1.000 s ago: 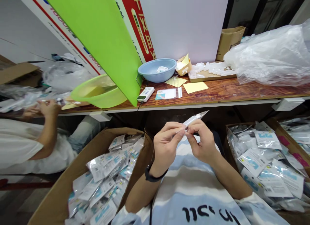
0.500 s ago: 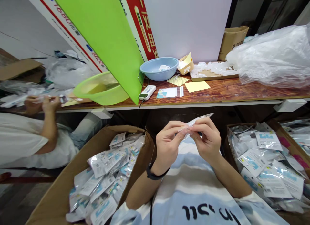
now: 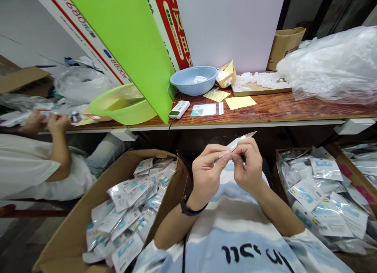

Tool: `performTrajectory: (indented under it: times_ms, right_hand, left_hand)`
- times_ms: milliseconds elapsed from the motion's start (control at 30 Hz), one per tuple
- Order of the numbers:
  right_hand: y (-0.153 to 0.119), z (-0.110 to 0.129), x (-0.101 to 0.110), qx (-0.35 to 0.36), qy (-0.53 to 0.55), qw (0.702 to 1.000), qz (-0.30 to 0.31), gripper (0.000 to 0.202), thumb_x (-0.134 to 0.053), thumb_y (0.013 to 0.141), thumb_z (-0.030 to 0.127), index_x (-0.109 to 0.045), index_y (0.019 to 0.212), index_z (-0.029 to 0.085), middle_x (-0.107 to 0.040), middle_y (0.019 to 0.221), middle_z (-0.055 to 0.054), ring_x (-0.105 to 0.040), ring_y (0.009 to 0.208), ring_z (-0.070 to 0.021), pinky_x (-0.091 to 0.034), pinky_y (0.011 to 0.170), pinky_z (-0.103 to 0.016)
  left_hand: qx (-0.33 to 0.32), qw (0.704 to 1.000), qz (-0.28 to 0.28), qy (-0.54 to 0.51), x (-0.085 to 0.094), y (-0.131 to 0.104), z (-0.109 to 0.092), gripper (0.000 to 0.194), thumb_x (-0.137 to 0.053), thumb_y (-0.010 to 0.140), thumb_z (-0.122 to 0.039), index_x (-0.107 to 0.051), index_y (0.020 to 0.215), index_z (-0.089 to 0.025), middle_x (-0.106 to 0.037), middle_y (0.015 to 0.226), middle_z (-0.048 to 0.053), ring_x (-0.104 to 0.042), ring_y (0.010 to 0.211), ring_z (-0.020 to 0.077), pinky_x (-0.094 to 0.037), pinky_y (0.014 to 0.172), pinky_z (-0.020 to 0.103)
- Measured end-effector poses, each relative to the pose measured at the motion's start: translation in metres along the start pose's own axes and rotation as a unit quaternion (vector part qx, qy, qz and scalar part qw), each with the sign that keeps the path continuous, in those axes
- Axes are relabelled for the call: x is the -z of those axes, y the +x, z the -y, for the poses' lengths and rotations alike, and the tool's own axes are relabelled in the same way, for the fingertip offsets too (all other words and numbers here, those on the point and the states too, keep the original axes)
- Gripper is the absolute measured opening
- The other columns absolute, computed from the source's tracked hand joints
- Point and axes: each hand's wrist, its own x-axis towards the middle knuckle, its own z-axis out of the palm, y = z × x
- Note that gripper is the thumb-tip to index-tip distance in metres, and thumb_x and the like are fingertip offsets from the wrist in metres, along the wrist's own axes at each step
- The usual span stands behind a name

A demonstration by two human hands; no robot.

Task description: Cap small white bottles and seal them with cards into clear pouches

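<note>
Both my hands meet in front of my chest, below the table's front edge. Between them is a small clear plastic bag [image 3: 235, 142], tilted up to the right, with something white inside. My left hand [image 3: 208, 173] pinches its lower edge between thumb and fingers. My right hand [image 3: 247, 163] is closed on the same edge, fingertips almost touching the left ones. The bag's lower part is hidden by my fingers. On the table ahead lie a flat packet with a printed card [image 3: 204, 110] and a yellow sheet [image 3: 240, 102].
Cardboard boxes of filled packets stand at my left [image 3: 63, 226] and right [image 3: 278, 157]. The wooden table [image 3: 273, 110] carries a blue basin [image 3: 188, 84], a white device [image 3: 179, 109], a tray of white pieces [image 3: 262, 91] and a large plastic bag [image 3: 332, 67]. A co-worker [image 3: 44, 163] sits left, beyond the green panel [image 3: 126, 41].
My hands and the clear bag have shifted slightly. The right hand has turned and its fingers curl more, so more of the bag shows above them.
</note>
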Motion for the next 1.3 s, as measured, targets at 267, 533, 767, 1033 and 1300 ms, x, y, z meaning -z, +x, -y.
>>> performTrajectory:
  times_ms: [267, 533, 767, 1033, 1300]
  right_hand:
    - [-0.003, 0.000, -0.001, -0.024, 0.039, 0.999, -0.003, 0.010, -0.051, 0.093, 0.017, -0.051, 0.085, 0.022, -0.050, 0.083, -0.002, -0.053, 0.073, -0.0156, -0.047, 0.060, -0.030]
    - [0.002, 0.000, 0.006, -0.012, 0.075, 0.997, 0.002, 0.019, -0.063, 0.086, 0.009, -0.066, 0.095, 0.025, -0.055, 0.084, -0.001, -0.057, 0.076, -0.0142, -0.050, 0.061, -0.028]
    - [0.004, 0.000, 0.012, -0.007, 0.122, 0.991, 0.050, 0.022, -0.066, 0.085, 0.009, -0.068, 0.098, 0.027, -0.057, 0.088, -0.001, -0.057, 0.079, -0.0143, -0.050, 0.065, -0.028]
    - [0.013, -0.006, 0.013, -0.098, 0.175, 0.975, 0.092, 0.011, -0.072, 0.082, 0.015, -0.068, 0.086, 0.025, -0.056, 0.083, 0.001, -0.055, 0.073, -0.0118, -0.047, 0.060, -0.025]
    - [0.027, -0.004, 0.023, -0.070, 0.099, 0.980, 0.161, 0.010, -0.063, 0.090, 0.020, -0.058, 0.081, 0.022, -0.055, 0.085, -0.001, -0.053, 0.077, -0.0139, -0.045, 0.066, -0.028]
  left_hand:
    - [-0.009, 0.999, -0.017, -0.042, 0.001, 0.000, 0.004, 0.008, -0.073, 0.082, -0.021, -0.079, 0.079, -0.024, -0.071, 0.088, 0.004, -0.066, 0.084, 0.0160, -0.054, 0.075, 0.028]
    - [-0.020, 0.998, 0.000, -0.061, 0.002, -0.002, 0.005, 0.014, -0.070, 0.084, -0.016, -0.080, 0.086, -0.026, -0.070, 0.091, 0.003, -0.065, 0.087, 0.0150, -0.053, 0.081, 0.028]
    - [-0.012, 0.997, 0.010, -0.074, 0.005, -0.002, -0.001, 0.012, -0.069, 0.085, -0.020, -0.080, 0.083, -0.026, -0.069, 0.090, 0.004, -0.065, 0.087, 0.0159, -0.052, 0.082, 0.030]
    - [0.027, 0.998, 0.034, -0.053, 0.008, 0.008, -0.005, 0.010, -0.071, 0.084, -0.022, -0.080, 0.082, -0.025, -0.071, 0.090, 0.004, -0.066, 0.086, 0.0163, -0.053, 0.082, 0.031]
    - [0.033, 0.995, 0.047, -0.086, 0.006, 0.015, -0.003, 0.014, -0.070, 0.085, -0.018, -0.080, 0.086, -0.028, -0.071, 0.092, 0.002, -0.065, 0.089, 0.0136, -0.053, 0.081, 0.026]
